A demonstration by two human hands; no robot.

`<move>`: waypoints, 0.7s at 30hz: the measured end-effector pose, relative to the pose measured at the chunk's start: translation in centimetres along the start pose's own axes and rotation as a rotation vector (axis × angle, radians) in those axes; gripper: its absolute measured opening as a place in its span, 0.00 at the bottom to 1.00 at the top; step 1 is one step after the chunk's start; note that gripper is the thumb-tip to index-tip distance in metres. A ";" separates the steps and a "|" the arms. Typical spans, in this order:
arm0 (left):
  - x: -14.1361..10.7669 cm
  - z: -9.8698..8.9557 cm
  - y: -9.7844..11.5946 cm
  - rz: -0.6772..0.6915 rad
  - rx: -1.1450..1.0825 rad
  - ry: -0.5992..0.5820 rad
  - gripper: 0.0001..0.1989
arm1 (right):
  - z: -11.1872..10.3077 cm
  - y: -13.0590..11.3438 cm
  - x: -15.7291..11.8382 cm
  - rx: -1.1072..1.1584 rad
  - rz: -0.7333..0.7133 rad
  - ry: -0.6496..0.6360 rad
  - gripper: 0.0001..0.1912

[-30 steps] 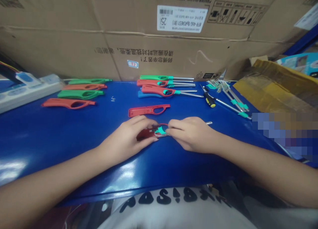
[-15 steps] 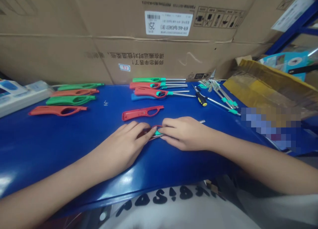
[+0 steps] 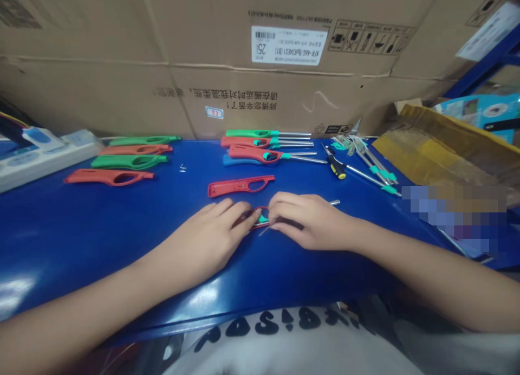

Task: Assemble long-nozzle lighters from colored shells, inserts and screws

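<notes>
Between my hands lies a long-nosed gas lighter [image 3: 263, 219] with a red body, a green trigger piece and a metal tube poking out past my right hand. My left hand [image 3: 219, 228] is closed on its handle end. At the front end my right hand [image 3: 309, 218] pinches it, fingers bent; a thin wire or strip shows below these fingertips. Much of the lighter is hidden by both hands. Just beyond lies a red lighter half-shell [image 3: 240, 186], its hollow side up.
Green and orange half-shells [image 3: 109, 176] lie at left beside a white power strip [image 3: 44, 157]. Several lighters [image 3: 255, 154] lie at the back, near a screwdriver [image 3: 336, 166] and metal tubes with green parts [image 3: 376, 169]. A cardboard box [image 3: 174, 93] stands behind; small pins [image 3: 182, 168] lie left.
The view has shifted slightly, so things appear a little further right. My right fingers have moved on the lighter's front, and a thin strip now shows beneath them. My left hand keeps its hold.
</notes>
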State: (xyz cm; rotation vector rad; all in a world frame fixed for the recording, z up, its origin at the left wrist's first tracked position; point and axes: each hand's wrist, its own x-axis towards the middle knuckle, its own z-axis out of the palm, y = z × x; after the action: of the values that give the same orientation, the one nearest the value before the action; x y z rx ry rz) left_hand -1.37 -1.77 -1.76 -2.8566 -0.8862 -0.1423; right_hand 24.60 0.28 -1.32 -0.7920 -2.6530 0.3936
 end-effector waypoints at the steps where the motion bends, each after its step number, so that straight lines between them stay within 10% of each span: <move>1: 0.0 0.0 0.0 0.004 0.019 -0.004 0.23 | -0.1 0.0 0.0 0.072 0.020 0.013 0.04; 21: -0.1 -0.2 -0.6 -0.074 -0.370 0.207 0.20 | -1.3 1.6 -0.3 0.210 -0.091 -0.079 0.05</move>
State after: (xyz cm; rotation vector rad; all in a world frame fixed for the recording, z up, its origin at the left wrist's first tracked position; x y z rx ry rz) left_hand -1.77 -1.40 -1.51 -3.0596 -1.0123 -0.6633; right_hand 26.13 1.57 -0.75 -0.6007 -2.6513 0.6787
